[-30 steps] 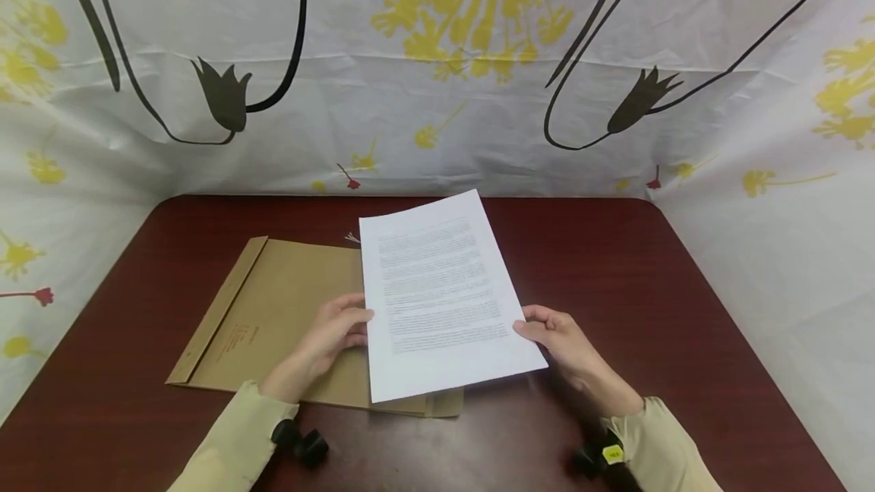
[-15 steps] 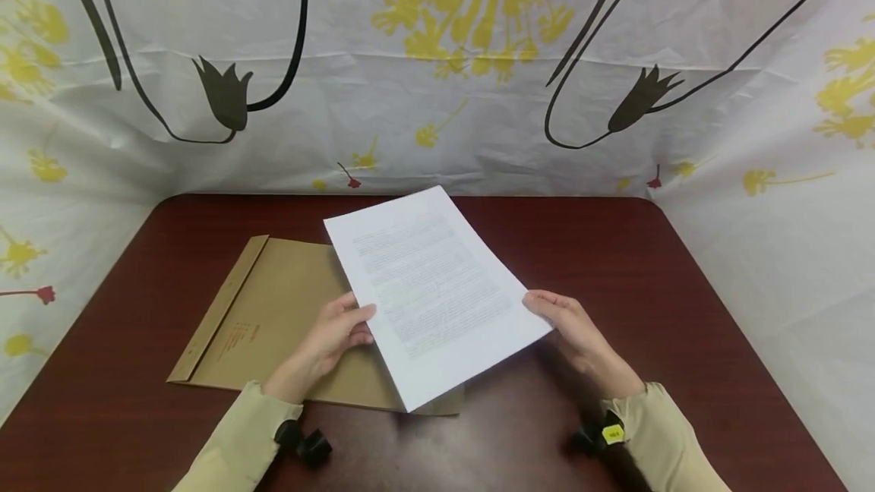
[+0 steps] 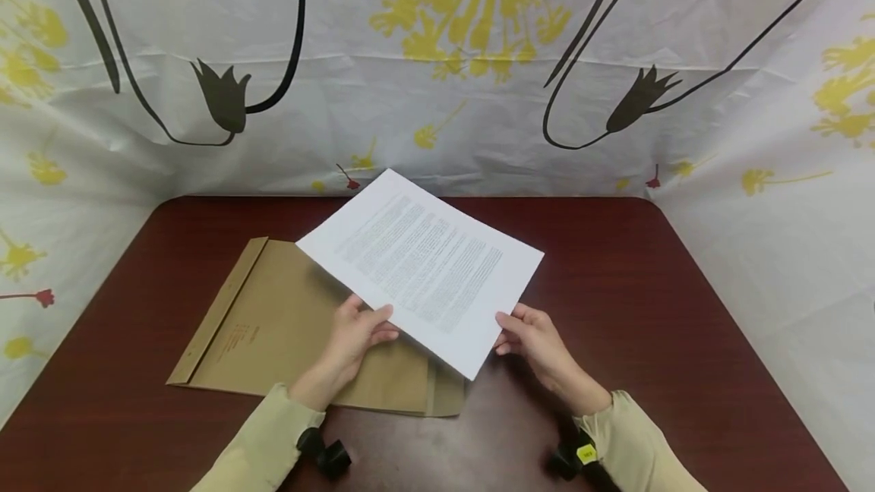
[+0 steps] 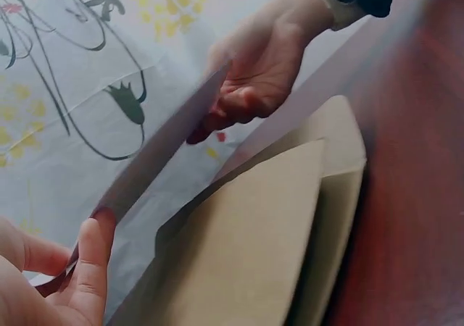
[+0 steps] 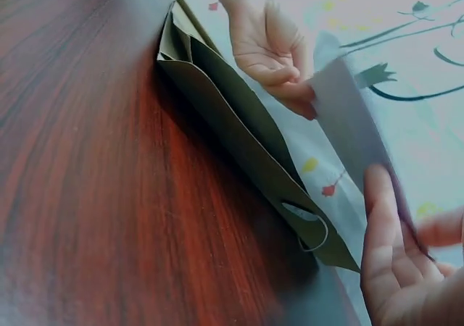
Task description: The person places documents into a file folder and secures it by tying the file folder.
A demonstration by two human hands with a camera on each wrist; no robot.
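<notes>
A printed sheaf of white paper (image 3: pixel 427 264) is held up at a slant over the table, its lines of text facing up. My left hand (image 3: pixel 355 340) pinches its near left edge, thumb on top and fingers beneath. At the right, my right hand (image 3: pixel 536 344) pinches the short edge near the lower corner the same way. Below lies a brown kraft document envelope (image 3: pixel 273 325), partly covered by the paper in the head view. In the right wrist view the envelope (image 5: pixel 239 123) gapes at its open end, with a thin string loop (image 5: pixel 319 235) at its edge.
The dark red wooden table (image 3: pixel 649 310) runs back to a white curtain (image 3: pixel 478 127) with yellow and grey flower prints, which also hangs at both sides. Black wrist cameras (image 3: pixel 335 458) sit below both sleeves.
The paper has turned anticlockwise, from nearly upright to a sideways slant. Both hands have come closer together, each shifting its hold along the edge. The envelope has stayed put.
</notes>
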